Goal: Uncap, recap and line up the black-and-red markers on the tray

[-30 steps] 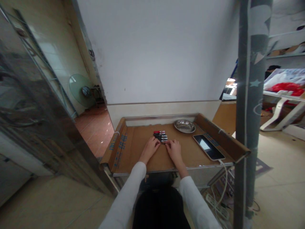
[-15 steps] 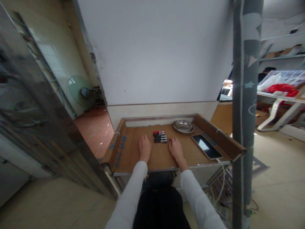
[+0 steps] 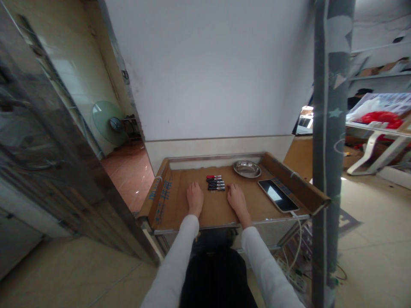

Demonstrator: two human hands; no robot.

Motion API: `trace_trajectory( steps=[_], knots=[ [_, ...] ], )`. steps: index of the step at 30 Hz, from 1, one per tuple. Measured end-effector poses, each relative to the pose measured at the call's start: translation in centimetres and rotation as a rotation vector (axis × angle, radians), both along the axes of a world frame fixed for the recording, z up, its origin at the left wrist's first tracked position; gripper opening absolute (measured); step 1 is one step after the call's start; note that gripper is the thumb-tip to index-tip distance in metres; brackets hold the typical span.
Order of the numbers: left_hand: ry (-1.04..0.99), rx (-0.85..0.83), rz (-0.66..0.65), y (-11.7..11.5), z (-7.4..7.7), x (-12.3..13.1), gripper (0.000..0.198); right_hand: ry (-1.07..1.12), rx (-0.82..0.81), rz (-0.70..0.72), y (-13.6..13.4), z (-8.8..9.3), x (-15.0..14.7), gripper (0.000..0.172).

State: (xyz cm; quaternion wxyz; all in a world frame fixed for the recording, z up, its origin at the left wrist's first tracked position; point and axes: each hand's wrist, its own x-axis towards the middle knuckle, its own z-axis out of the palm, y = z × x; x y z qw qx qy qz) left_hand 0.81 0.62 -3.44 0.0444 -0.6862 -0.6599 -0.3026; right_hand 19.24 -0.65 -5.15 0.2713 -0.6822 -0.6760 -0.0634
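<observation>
My left hand (image 3: 195,199) lies palm down on the cardboard surface (image 3: 216,209), fingers pointing away from me and holding nothing. On the other side, my right hand (image 3: 236,198) rests the same way, also without anything in it. Between the two, slightly beyond the fingertips, several markers lie side by side in a small stack of rows. A red marker (image 3: 213,177) is farthest from me, and black markers (image 3: 216,187) are nearer. Neither hand touches them; the right fingertips are close to their right ends.
A shiny metal dish (image 3: 247,175) stands at the back right. A phone (image 3: 278,196) with a white charging cable (image 3: 300,244) lies at the right. Folded cardboard sides (image 3: 293,182) edge the cart. A grey wrapped pole (image 3: 327,171) stands right; a white wall (image 3: 218,72) is behind.
The view has shifted very slightly. Both hands and the markers stay where they were.
</observation>
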Motion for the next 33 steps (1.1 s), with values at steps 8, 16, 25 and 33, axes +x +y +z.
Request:
trace_trajectory(
  steps=[8,16,25,33],
  knots=[
    [-0.041,-0.019,-0.032,-0.5,0.2,0.1,0.032,0.008,0.005,-0.010,-0.6,0.8,-0.5,0.025],
    [-0.065,-0.007,-0.081,-1.1,0.3,-0.2,0.027,0.098,0.073,0.117,-1.1,1.6,-0.7,0.026],
    [-0.075,0.008,-0.541,-1.9,0.7,0.3,0.020,0.079,0.044,0.259,-1.7,2.2,-0.8,0.027],
    [-0.077,-0.045,-0.537,-1.7,0.7,0.4,0.007,0.019,0.032,0.252,-1.2,1.5,-0.8,0.022]
  ],
)
